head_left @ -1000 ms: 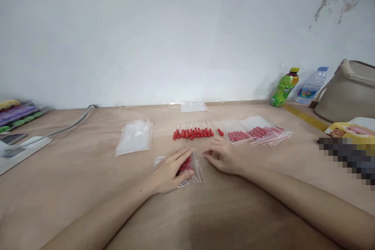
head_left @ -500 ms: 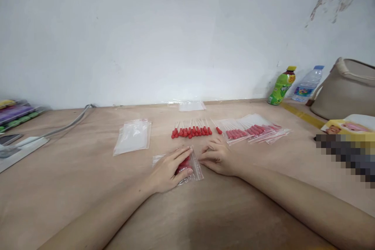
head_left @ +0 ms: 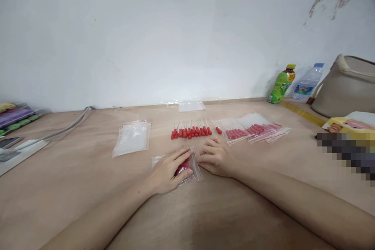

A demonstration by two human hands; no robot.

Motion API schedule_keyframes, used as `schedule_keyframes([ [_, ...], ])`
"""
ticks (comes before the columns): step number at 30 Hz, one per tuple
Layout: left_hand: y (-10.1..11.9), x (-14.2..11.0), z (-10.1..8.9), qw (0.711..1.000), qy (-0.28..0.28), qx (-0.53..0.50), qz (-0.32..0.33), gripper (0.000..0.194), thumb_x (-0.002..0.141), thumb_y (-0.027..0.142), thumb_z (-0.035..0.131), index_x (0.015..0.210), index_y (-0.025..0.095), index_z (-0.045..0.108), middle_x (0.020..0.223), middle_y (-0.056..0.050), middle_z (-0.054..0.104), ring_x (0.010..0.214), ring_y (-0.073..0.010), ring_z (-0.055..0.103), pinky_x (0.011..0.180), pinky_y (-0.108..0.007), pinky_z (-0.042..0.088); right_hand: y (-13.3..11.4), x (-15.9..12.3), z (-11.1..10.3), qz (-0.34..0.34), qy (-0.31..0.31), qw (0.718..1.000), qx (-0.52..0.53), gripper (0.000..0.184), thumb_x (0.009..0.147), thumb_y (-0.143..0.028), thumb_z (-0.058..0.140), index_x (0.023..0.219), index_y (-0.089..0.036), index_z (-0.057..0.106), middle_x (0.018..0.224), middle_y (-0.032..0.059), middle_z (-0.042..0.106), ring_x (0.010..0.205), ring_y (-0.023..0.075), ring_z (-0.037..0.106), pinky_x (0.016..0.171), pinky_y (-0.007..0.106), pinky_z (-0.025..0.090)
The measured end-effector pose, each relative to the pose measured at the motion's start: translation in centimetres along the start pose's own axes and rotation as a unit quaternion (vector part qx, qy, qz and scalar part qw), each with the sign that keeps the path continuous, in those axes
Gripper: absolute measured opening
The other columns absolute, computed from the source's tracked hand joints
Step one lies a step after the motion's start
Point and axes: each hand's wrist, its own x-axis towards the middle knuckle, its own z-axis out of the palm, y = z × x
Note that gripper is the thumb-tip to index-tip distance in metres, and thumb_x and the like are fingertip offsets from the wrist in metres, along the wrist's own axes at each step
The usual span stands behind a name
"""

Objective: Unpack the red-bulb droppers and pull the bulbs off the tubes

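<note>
Nearest, just below ctr of frame: covering clear zip bag (head_left: 195, 172) w/ red contents (head_left: 182, 167) on tabletop (head_left: 164, 218) w/ left hand (head_left: 168, 170) — laid palm-down w/ fingers extended & thumb apart. Holding right hand (head_left: 218, 158) just R of it, w/ fingers curled tog. nr zip edge; can't tell if pinching it. Farther up, can see stack of clear bags (head_left: 131, 138) L of ctr, red-ended sticks (head_left: 193, 131) mid-frame, filled bags (head_left: 256, 129) R of ctr. Beyond, upper R — can see green bottle (head_left: 281, 86), clear bottle (head_left: 308, 84) nr wall (head_left: 161, 47).
</note>
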Motion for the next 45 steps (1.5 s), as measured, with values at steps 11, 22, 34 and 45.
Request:
schedule_keyframes([
  [11, 0.2, 0.1, -0.1, 1.000, -0.001, 0.001, -0.005, 0.051, 0.087, 0.042, 0.040, 0.133, 0.023, 0.032, 0.136, -0.006, 0.037, 0.124, -0.0228, 0.036, 0.101, -0.041, 0.034, 0.1, -0.2, 0.1, -0.034, 0.018, 0.999, -0.005, 0.010, 0.078, -0.018, 0.054, 0.071, -0.022, 0.060, 0.065, -0.0022, 0.058, 0.067, 0.0118, 0.042, 0.068, 0.030, 0.028],
  [22, 0.1, 0.2, 0.0, 1.000, -0.009, 0.009, 0.005, 0.050, 0.088, 0.042, 0.038, 0.134, 0.024, 0.030, 0.137, -0.007, 0.037, 0.125, -0.0226, 0.035, 0.101, -0.042, 0.033, 0.1, -0.3, 0.2, -0.037, 0.019, 0.999, -0.002, 0.012, 0.080, -0.020, 0.053, 0.072, -0.023, 0.061, 0.063, -0.0023, 0.059, 0.067, 0.0118, 0.044, 0.068, 0.030, 0.029],
  [34, 0.2, 1.4, -1.2, 0.999, 0.004, -0.017, 0.040, 0.034, 0.089, 0.033, 0.038, 0.119, 0.025, 0.051, 0.130, -0.006, 0.044, 0.119, -0.0204, 0.041, 0.098, -0.038, 0.037, 0.1, -0.3, 0.2, -0.035, 0.024, 0.999, -0.004, 0.016, 0.081, -0.018, 0.050, 0.068, -0.021, 0.059, 0.064, -0.0020, 0.060, 0.068, 0.0119, 0.046, 0.068, 0.030, 0.030],
  [45, -2.0, 4.1, 0.1, 0.986, 0.026, -0.061, 0.153, 0.028, 0.089, 0.022, 0.037, 0.097, 0.020, 0.063, 0.105, -0.005, 0.060, 0.094, -0.0151, 0.057, 0.081, -0.028, 0.046, 0.2, -0.6, 0.1, -0.045, 0.017, 0.999, -0.020, 0.015, 0.081, -0.019, 0.052, 0.069, -0.023, 0.059, 0.063, -0.0036, 0.060, 0.068, 0.0115, 0.045, 0.069, 0.031, 0.030],
])
